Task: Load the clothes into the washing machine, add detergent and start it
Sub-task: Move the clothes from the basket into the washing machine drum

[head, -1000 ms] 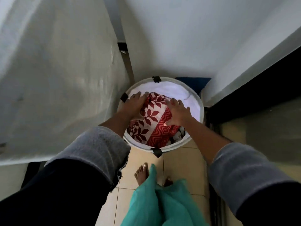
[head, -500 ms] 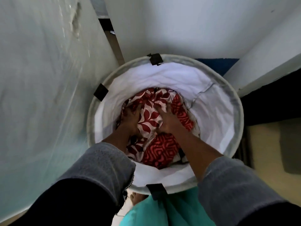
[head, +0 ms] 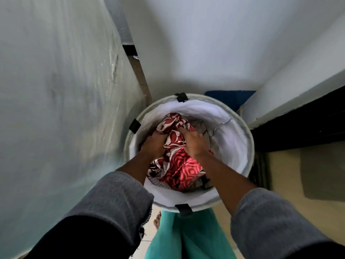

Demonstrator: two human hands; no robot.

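Observation:
A round white laundry basket (head: 240,146) with black tabs on its rim stands on the floor in front of me. Inside lies a bundle of red and white patterned clothes (head: 177,165), with some grey cloth (head: 200,128) beside it. Both my hands are down in the basket. My left hand (head: 155,144) grips the leaf-patterned red cloth on the left of the bundle. My right hand (head: 194,143) grips the same bunched cloth on the right. The cloth is gathered up between the two hands.
A tall pale surface covered in clear plastic (head: 56,109) rises close on the left. A white wall (head: 205,43) is behind the basket, a blue mat (head: 229,98) at its foot. A white ledge with a dark gap (head: 298,124) runs on the right. My teal garment (head: 186,238) hangs below.
My fingers have closed round the red patterned cloth and bunched it upward. Grey cloth now shows underneath. The camera has pulled back slightly from the basket.

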